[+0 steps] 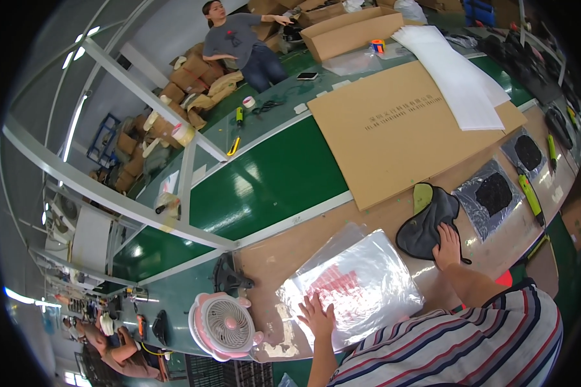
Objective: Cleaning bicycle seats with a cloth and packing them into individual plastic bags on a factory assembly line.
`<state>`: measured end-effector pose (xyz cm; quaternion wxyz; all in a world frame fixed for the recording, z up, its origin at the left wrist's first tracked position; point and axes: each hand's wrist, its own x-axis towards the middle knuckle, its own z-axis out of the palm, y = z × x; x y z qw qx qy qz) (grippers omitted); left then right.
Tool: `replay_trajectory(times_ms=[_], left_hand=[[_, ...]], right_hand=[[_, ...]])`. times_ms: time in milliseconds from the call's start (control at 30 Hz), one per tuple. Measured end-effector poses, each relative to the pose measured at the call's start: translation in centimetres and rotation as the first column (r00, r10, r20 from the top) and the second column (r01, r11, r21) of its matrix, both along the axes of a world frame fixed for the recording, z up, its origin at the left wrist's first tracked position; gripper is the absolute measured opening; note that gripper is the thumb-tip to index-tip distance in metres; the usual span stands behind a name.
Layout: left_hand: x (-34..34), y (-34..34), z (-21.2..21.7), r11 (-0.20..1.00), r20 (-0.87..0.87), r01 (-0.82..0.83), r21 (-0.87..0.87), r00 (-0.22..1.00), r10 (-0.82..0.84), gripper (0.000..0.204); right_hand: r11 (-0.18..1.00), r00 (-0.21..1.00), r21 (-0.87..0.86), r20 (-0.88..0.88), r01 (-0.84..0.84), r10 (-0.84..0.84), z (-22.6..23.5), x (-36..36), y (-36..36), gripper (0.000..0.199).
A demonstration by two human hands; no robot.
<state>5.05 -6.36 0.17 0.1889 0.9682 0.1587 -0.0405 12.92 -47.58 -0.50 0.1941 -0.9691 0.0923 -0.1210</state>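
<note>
My left hand (317,316) lies with its fingers spread on a stack of clear plastic bags (381,284) with red print. Under the fingers of my right hand (448,248) is the lower right part of a dark grey fabric item (426,229), curved in outline, with a yellow-green patch at its top. That hand is flat, its fingers stretched out. Right of the fabric item, a clear bag holding a black piece (494,195) lies on the table, and a second bagged black piece (528,152) lies farther off.
A pink fan (223,324) stands left of the bags, beside a black item (231,274). Beyond are a large cardboard sheet (400,135), white foam sheets (455,77) and a green belt (271,180). A green-handled tool (530,198) lies at the right. A person (242,48) stands across the belt.
</note>
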Motion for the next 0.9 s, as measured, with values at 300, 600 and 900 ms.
replay_trajectory(times_ms=[300,600,900], left_hand=[[-0.8,0.4,-0.4,0.999,-0.007,0.040,-0.032,0.999,-0.040,0.070],[-0.9,-0.5,0.3,0.999,0.066,0.049,0.021,0.997,-0.051,0.077],[-3.2,-6.2,2.1,0.974,-0.088,0.223,-0.044,0.970,-0.226,0.064]], right_hand=[[1.000,1.000,-0.008,-0.026,-0.005,0.005,0.0,-0.1,0.0,0.056],[0.999,1.000,-0.046,0.004,-0.010,0.010,0.1,0.7,0.0,0.055],[0.999,0.999,-0.041,0.020,-0.026,0.027,-0.6,0.5,-0.2,0.055]])
